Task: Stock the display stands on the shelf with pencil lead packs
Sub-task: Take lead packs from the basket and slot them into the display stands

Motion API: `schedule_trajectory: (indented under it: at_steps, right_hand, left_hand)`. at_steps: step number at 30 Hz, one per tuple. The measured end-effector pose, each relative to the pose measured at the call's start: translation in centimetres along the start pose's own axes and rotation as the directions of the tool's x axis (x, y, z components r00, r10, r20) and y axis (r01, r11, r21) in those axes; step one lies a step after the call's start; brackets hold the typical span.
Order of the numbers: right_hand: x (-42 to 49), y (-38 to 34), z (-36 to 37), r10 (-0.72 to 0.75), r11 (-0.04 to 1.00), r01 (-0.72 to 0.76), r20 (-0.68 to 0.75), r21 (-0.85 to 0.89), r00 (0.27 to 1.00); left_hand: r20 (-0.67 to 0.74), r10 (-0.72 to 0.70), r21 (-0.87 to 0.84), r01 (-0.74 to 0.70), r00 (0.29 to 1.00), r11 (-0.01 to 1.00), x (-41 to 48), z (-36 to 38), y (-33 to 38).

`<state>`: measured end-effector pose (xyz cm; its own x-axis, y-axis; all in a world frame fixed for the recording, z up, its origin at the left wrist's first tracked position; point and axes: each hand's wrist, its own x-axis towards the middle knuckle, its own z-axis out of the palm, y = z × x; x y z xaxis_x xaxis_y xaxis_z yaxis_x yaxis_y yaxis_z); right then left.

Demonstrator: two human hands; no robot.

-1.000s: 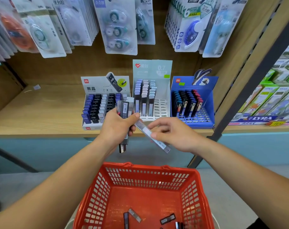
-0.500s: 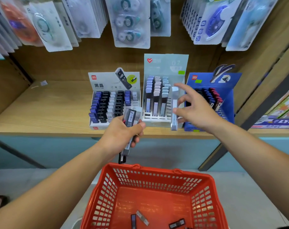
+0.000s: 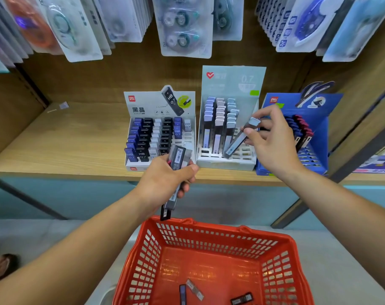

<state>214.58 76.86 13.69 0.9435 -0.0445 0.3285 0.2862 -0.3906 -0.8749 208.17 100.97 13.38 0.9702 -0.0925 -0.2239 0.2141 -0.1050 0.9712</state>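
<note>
Moved since a moment ago: right hand [image 3: 273, 146], now over the white middle stand [image 3: 226, 165] on the wooden shelf [image 3: 66, 146]. Below, red basket [image 3: 277, 271] with a few loose packs [image 3: 194, 291]. Left hand [image 3: 163, 181] gripping a bundle of dark packs [image 3: 179, 157], farther off. Pinched by that right hand, grey lead pack [image 3: 236, 142]: long axis slanting, cap up-right, foot pointing down-left at empty slots [image 3: 244, 154].
</note>
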Motion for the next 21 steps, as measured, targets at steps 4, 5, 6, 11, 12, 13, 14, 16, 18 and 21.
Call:
schedule_trajectory:
  at_steps: [4,5,6,11,12,13,14,16,18,21]
  right_hand:
    - [-0.1,0.0,-0.1,-0.012,1.0,0.012,0.007,-0.008,1.0]
    - [-0.1,0.0,-0.1,-0.014,1.0,0.015,0.017,-0.024,1.0]
    - [-0.1,0.2,-0.2,-0.014,0.999,0.015,0.031,-0.037,0.999]
    - [-0.1,0.3,0.1,-0.073,0.985,0.087,0.102,-0.147,0.992]
    - [-0.1,0.3,0.3,-0.1,0.978,0.117,0.104,-0.174,0.989]
    - [-0.1,0.5,0.6,-0.133,0.967,0.151,0.099,-0.206,0.986]
    - [-0.1,0.7,0.9,-0.164,0.954,0.182,0.093,-0.239,0.982]
    - [0.1,1.0,1.2,-0.189,0.941,0.205,0.086,-0.269,0.978]
    - [0.2,1.1,1.3,-0.193,0.936,0.211,0.089,-0.281,0.977]
    - [0.3,1.0,1.4,-0.226,0.915,0.246,0.099,-0.318,0.969]
  left_hand:
    - [0.004,0.002,0.003,-0.002,1.0,1.0,-0.2,0.1,0.1]
    - [0.005,0.001,0.005,-0.001,1.0,1.0,-0.2,0.1,0.1]
    - [0.007,0.0,0.005,0.0,1.0,1.0,-0.3,0.1,0.1]
    - [0.015,-0.009,0.009,0.009,1.0,1.0,-0.3,0.2,0.1]
    - [0.012,-0.011,0.009,0.011,1.0,1.0,-0.3,0.1,0.1]
    - [0.008,-0.013,0.007,0.013,1.0,1.0,-0.3,0.1,0.1]
    - [0.003,-0.016,0.003,0.016,1.0,1.0,-0.2,0.1,0.1]
    - [0.0,-0.021,-0.005,0.021,1.0,1.0,-0.2,0.1,0.1]
    - [-0.002,-0.024,-0.012,0.024,1.0,1.0,-0.2,0.2,0.2]
    - [0.01,-0.014,-0.011,0.014,1.0,1.0,-0.4,0.3,0.3]
